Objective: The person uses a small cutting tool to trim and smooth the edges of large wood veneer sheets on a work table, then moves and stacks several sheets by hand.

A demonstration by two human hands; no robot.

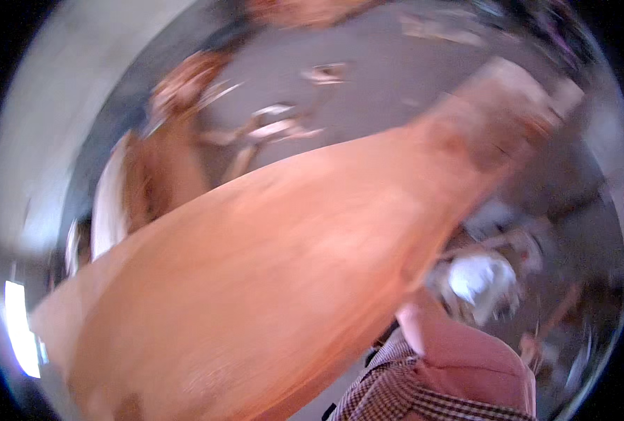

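Observation:
Very close to the camera, a large smooth orange-tan shape crosses the picture from lower left to upper right. It looks like my bare left forearm, narrowing to what seems to be my left hand [498, 116] at the upper right. Motion smears the fingers, so I cannot make out whether they hold anything. A pale blurred patch shows just beyond them. Below the arm lie pink cloth [473, 358] and dark-and-white checked cloth [389, 389] over my lap. My right hand does not show.
Blurred white and tan pieces [277, 126] lie on the grey floor [375, 56]. Upright tan shapes [161, 168] stand at the left. Below the arm on the right is a white rounded thing [477, 281]. A bright light strip [21, 330] shows at far left.

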